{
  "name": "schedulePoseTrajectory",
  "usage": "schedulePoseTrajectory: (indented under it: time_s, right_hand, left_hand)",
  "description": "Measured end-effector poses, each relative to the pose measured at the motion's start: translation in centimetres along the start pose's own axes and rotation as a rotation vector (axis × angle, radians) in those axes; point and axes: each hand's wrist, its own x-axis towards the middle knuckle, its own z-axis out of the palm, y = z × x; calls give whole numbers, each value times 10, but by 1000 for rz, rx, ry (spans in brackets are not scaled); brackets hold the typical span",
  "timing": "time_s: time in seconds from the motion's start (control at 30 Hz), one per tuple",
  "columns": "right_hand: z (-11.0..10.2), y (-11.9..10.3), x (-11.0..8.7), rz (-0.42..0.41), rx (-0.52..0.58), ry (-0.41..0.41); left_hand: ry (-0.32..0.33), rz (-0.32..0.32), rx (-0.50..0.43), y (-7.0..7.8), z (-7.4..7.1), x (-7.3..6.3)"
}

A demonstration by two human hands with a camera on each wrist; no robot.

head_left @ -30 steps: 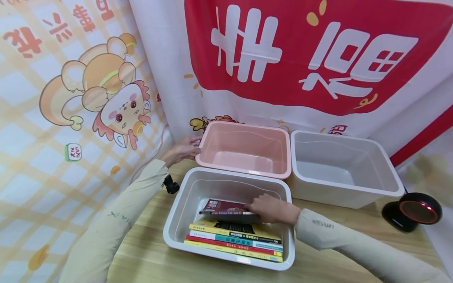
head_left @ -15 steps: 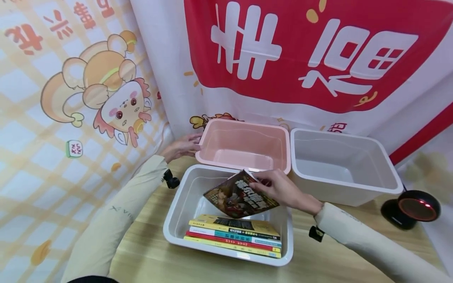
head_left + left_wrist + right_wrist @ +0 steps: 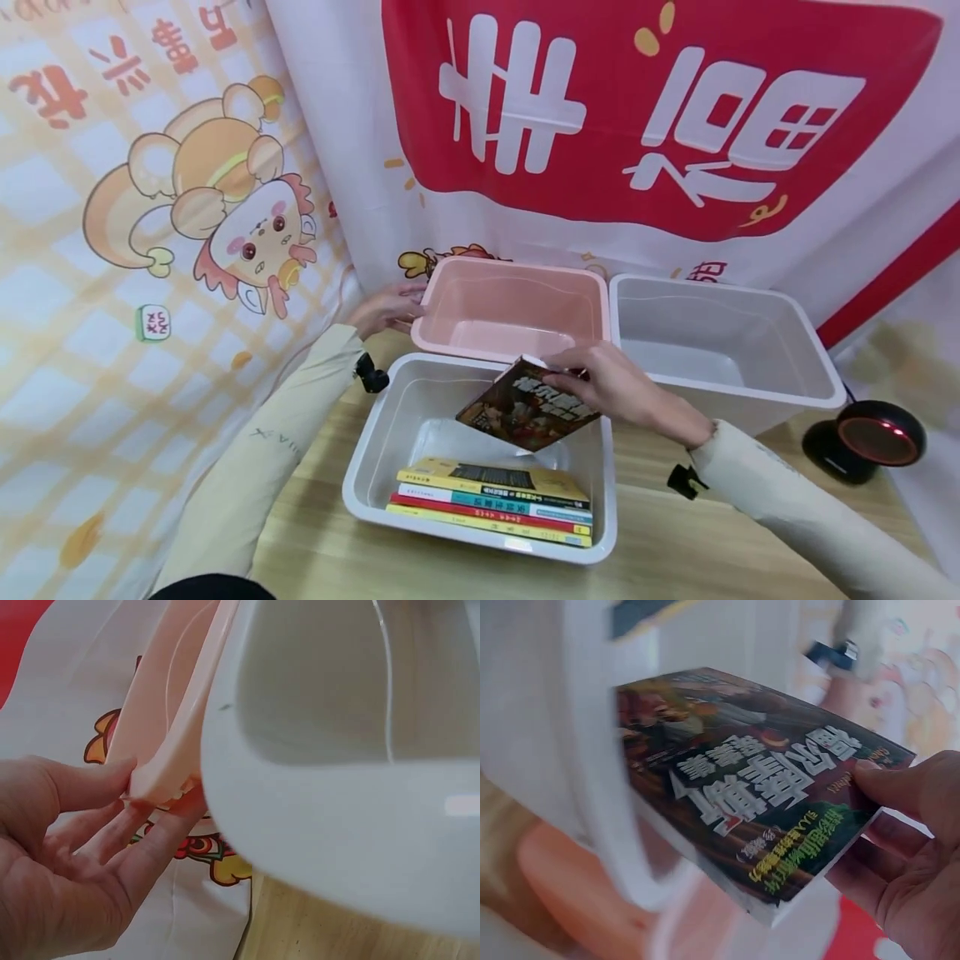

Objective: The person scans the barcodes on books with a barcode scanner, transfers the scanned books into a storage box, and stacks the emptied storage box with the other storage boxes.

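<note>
A dark book [image 3: 528,406] with white lettering on its cover is tilted above the front grey bin [image 3: 358,467]. My right hand [image 3: 618,387] pinches it by one edge; in the right wrist view the thumb lies on the cover of the book [image 3: 757,780] and the fingers are beneath. Inside the front bin several books [image 3: 491,504] with yellow, white and red spines lie stacked toward the near side. My left hand [image 3: 386,310] grips the left rim of the pink bin [image 3: 517,265], thumb on top and fingers under the rim in the left wrist view.
Another grey bin [image 3: 810,333] stands to the right of the pink one. A black round device [image 3: 877,433] sits at the table's right. A printed cloth [image 3: 360,150] hangs behind the bins, and a checked one [image 3: 67,392] covers the left side. The table [image 3: 675,542] is wooden.
My right hand has lifted the dark book off the stack, turned its cover into view and shifted it slightly right. The left hand stays at the pink bin's rim.
</note>
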Motion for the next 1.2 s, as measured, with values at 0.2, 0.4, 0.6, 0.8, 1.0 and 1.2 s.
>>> schedulePoseTrajectory:
  time_s: [0.2, 0.4, 0.6, 0.8, 1.0, 1.2]
  right_hand:
    - [-43, -5, -4, 89, -44, 40]
    - [-83, -9, -13, 166, -66, 41]
    - [-116, -11, -31, 277, -94, 59]
    - [-123, -20, -52, 305, -172, 109]
    - [-141, -23, -70, 345, -188, 138]
    - [-158, -14, -94, 435, -332, 118]
  left_hand:
    - [37, -12, -50, -4, 3, 0]
    - [53, -33, -50, -4, 3, -1]
    - [15, -70, 24, 4, -2, -1]
    - [-15, -86, -14, -4, -6, -3]
    - [-31, -76, -57, -7, -5, -4]
    - [-37, -72, -41, -1, -4, -2]
